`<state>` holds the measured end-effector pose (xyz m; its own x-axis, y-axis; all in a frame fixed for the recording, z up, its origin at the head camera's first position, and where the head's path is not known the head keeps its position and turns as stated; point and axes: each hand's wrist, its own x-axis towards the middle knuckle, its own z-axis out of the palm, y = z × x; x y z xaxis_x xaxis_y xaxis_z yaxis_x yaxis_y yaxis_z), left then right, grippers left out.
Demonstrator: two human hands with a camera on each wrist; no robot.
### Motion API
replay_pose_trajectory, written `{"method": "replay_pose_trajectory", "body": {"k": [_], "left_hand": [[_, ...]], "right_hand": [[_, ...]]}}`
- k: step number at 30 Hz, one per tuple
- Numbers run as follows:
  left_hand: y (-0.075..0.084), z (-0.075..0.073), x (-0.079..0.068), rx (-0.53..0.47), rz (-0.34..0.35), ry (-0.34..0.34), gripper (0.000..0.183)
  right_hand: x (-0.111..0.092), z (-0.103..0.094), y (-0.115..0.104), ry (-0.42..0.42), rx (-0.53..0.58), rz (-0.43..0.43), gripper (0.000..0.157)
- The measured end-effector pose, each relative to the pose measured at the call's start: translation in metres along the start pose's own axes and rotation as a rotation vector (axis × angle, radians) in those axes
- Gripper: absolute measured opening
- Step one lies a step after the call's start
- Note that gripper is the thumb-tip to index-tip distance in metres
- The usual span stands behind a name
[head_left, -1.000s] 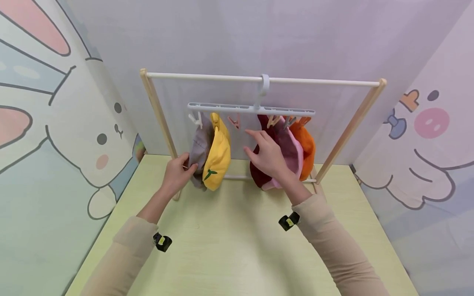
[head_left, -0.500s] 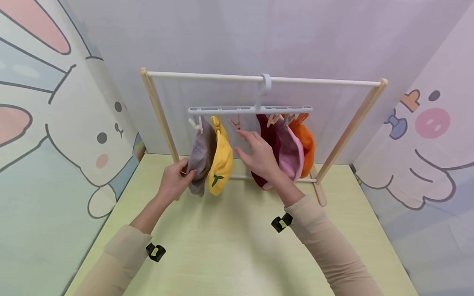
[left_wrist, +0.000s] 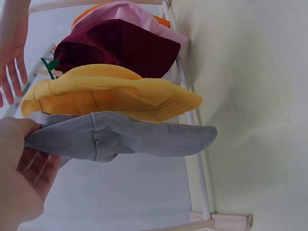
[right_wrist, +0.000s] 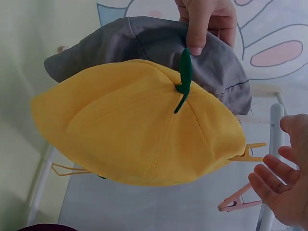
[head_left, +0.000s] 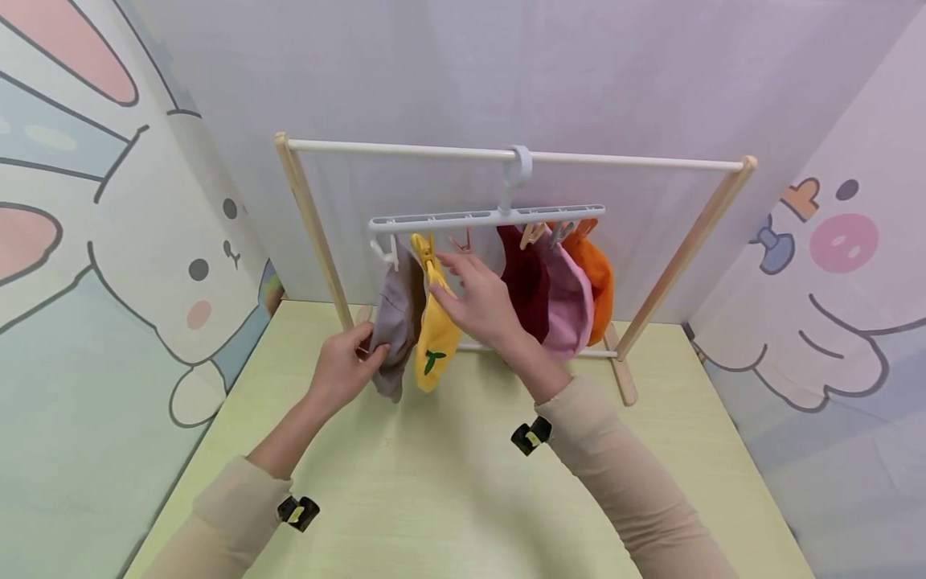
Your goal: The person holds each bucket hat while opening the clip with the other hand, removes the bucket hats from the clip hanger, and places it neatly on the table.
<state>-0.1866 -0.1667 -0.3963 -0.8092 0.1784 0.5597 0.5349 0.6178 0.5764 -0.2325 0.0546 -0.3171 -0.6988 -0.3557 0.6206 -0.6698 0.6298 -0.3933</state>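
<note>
My left hand [head_left: 343, 362] pinches the left side of a grey bucket hat [head_left: 393, 318], thumb on its outside. That hat hangs under a white clip [head_left: 391, 251] at the left end of a pale blue clip hanger [head_left: 441, 221]. Beside it hangs a yellow bucket hat [right_wrist: 139, 130] with a green sprout [right_wrist: 185, 82], held by a yellow clip [right_wrist: 249, 152]. My right hand [head_left: 481, 297] is just right of the yellow clip, its fingers extended and grasping nothing in the right wrist view. A bare pink clip [right_wrist: 237, 201] hangs close by.
Right of the pink clip hang a maroon hat [head_left: 526, 285], a pink hat [head_left: 567, 310] and an orange hat [head_left: 596, 277]. The hanger hooks over the white rail [head_left: 615, 160] of a wooden-ended rack standing on a pale table [head_left: 434, 482]. Cartoon-printed walls surround it.
My right hand has moved left, from near the maroon hat past the pink clip to the yellow one. The left hand has shifted slightly down with the grey hat, and the hanger's left end has dipped.
</note>
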Motion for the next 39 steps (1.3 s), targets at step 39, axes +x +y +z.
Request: {"method": "replay_pose_trajectory", "body": {"k": [39], "left_hand": [[0.024, 0.004, -0.015, -0.098, 0.169, -0.072, 0.019]], "right_hand": [[0.023, 0.027, -0.037, -0.034, -0.065, 0.076, 0.034]]}}
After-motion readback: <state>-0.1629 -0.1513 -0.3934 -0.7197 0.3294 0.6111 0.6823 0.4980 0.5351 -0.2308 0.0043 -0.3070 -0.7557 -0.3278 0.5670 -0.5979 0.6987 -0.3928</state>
